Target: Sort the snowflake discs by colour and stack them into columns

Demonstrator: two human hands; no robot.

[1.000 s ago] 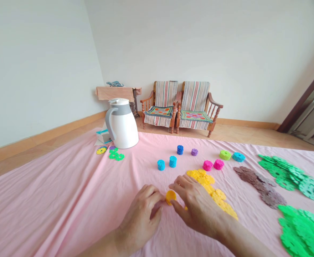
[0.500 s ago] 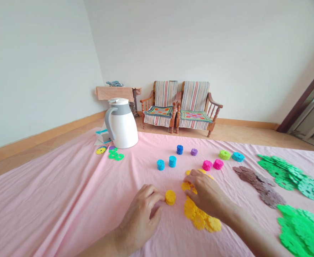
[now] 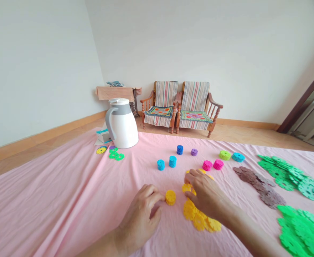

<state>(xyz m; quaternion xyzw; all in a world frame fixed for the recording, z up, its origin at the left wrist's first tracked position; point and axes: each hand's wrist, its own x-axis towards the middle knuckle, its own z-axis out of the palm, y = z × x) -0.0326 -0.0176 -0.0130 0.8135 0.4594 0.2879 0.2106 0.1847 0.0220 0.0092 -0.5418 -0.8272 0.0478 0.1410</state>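
Observation:
My left hand (image 3: 143, 210) rests on the pink cloth, fingers bent and thumb apart. Its fingertip touches, or nearly touches, the side of a short stack of yellow snowflake discs (image 3: 170, 197). Over a loose pile of yellow snowflake discs (image 3: 199, 219) hovers my right hand (image 3: 205, 191), its thumb and fingers apart and curved downward. Part of that pile is hidden beneath the hand. I see no disc between the fingers of either hand.
Beyond my hands stand small stacks in light blue (image 3: 172, 161), dark blue (image 3: 179, 150), purple (image 3: 194, 152) and pink (image 3: 218, 164). Brown discs (image 3: 261, 185) and green discs (image 3: 303, 232) spread out on the right. A white jug (image 3: 124, 128) stands at the back left.
My right hand has shifted very slightly toward the left over the yellow pile, and a few discs under it moved a little. My left hand and the yellow stack stay in place.

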